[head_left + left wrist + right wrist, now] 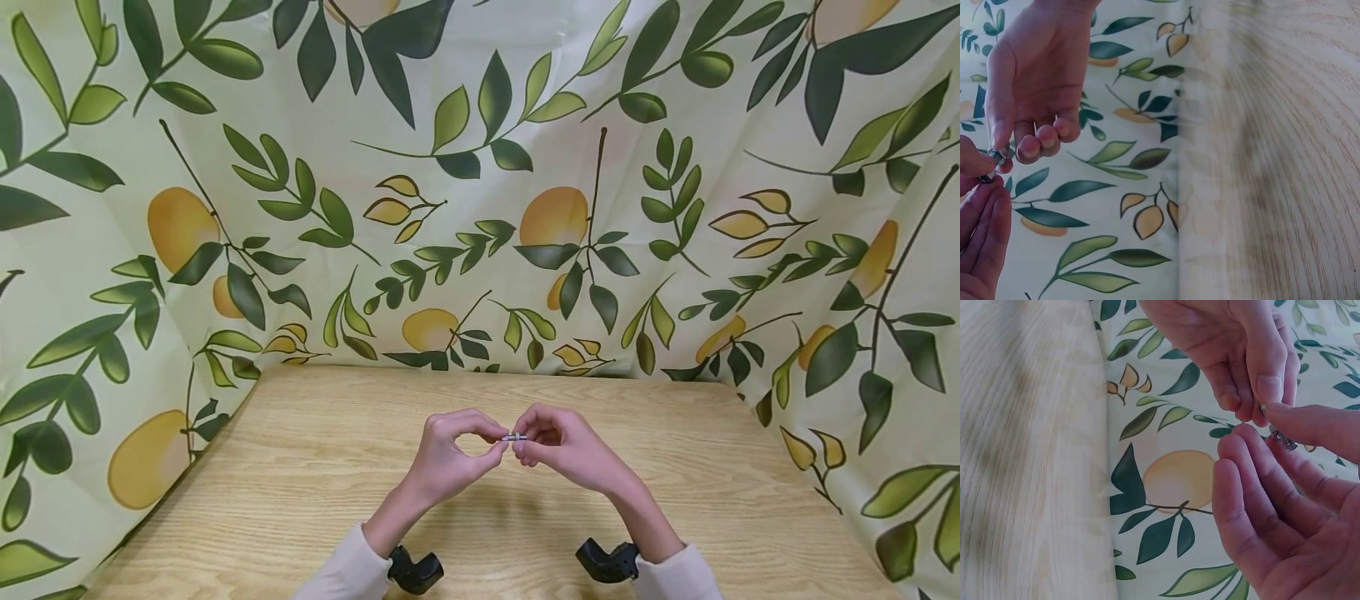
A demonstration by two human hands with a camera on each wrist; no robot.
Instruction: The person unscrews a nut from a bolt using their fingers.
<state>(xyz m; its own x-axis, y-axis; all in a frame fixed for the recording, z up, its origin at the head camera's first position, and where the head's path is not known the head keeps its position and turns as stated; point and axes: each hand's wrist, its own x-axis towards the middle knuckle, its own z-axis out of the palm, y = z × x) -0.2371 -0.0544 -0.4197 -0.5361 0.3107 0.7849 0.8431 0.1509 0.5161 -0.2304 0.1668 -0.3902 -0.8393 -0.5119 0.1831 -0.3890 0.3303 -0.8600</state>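
Observation:
In the head view, a small silvery metal piece [514, 437] is held level between the two hands above the table. My left hand [453, 457] pinches its left end with thumb and forefinger; my right hand [573, 448] pinches the right end. Ridges like a thread show on the metal piece [1284, 440] in the right wrist view, where my right hand [1297, 506] is lower right and my left hand [1235, 356] above. Fingertips partly cover the metal piece [997, 156] in the left wrist view, between my left hand [982, 231] and my right hand [1041, 75].
Beneath the hands lies a light wood-grain table [337, 433]. A pale cloth [480, 275] printed with leaves and orange fruit hangs behind the table and along both sides. Black devices [416, 571] are strapped at both wrists, by the pale sleeves.

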